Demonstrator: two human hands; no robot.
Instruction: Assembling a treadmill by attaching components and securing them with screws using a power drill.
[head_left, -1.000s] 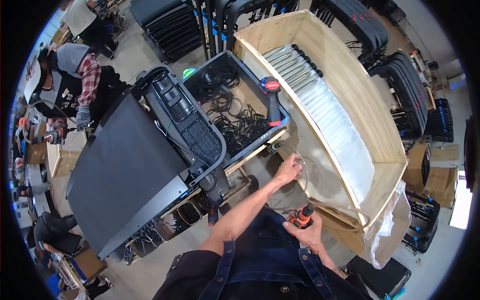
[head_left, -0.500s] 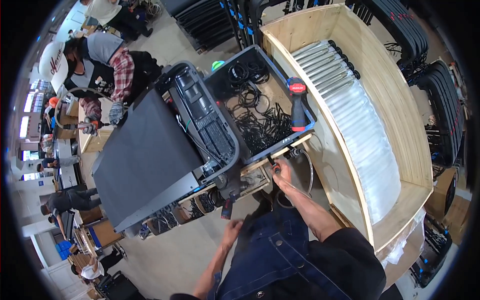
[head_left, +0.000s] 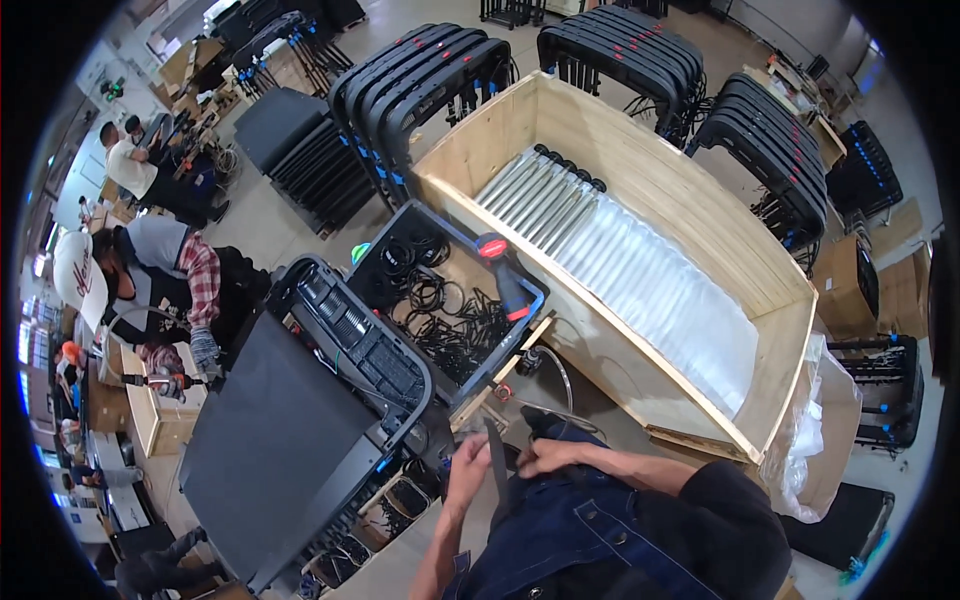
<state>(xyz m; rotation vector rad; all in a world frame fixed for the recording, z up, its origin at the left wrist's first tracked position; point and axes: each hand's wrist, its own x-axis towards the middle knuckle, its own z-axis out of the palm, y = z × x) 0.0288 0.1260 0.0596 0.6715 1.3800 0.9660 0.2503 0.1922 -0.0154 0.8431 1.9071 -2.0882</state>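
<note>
My left hand (head_left: 468,466) is closed in front of my waist, its fingertips at the edge of a dark flat strip (head_left: 496,470) that stands on end. Beside it, my right hand (head_left: 546,457) is curled close to my denim apron (head_left: 545,515); whatever its fingers hold is hidden. Ahead of my hands is a dark bin (head_left: 470,385) of black cables and cable loops (head_left: 430,290). A red-and-black cordless tool (head_left: 507,280) rests on the bin's right side. Left of the bin lies a treadmill-like machine with a black deck (head_left: 270,430) and an exposed motor bay (head_left: 370,340).
A large wooden crate (head_left: 640,385) holds rows of metal tubes (head_left: 540,205), partly under white wrap. Across the machine, a gloved co-worker (head_left: 205,350) handles a power drill (head_left: 160,381). Black frames (head_left: 420,90) stand behind. A hose (head_left: 565,375) curves beside the crate.
My right hand has left the black-and-red tool at the bin's front rail and come back to my waist. My left hand has risen beside it, at the dark strip. My view has shifted.
</note>
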